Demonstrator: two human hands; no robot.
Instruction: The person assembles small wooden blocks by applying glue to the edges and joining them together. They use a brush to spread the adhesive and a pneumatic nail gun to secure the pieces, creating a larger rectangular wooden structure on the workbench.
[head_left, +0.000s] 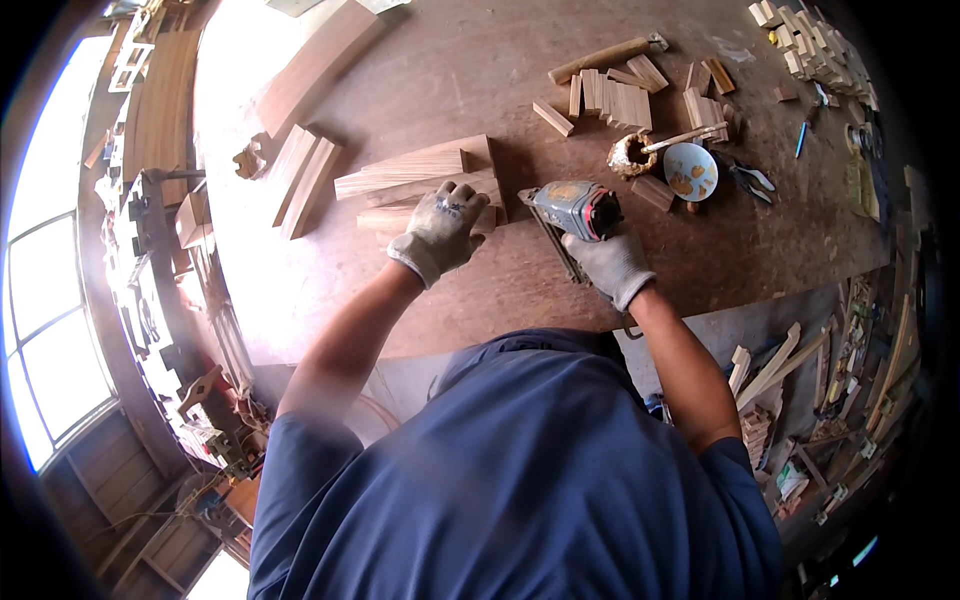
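Sitting near the far side of the brown surface (pixel 450 290), a small blue bowl (pixel 690 171) holds patches of yellowish glue, with a thin stick (pixel 685 137) laid just beside its rim. The grey nail gun (pixel 573 212), worn and red-capped, lies gripped in the gloved right hand (pixel 612 266). The gloved left hand (pixel 440 230) presses flat, fingers spread, on three stacked pale wood strips (pixel 410 175).

Nail gun (pixel 572 212) nose behind wood strips (pixel 420 178)
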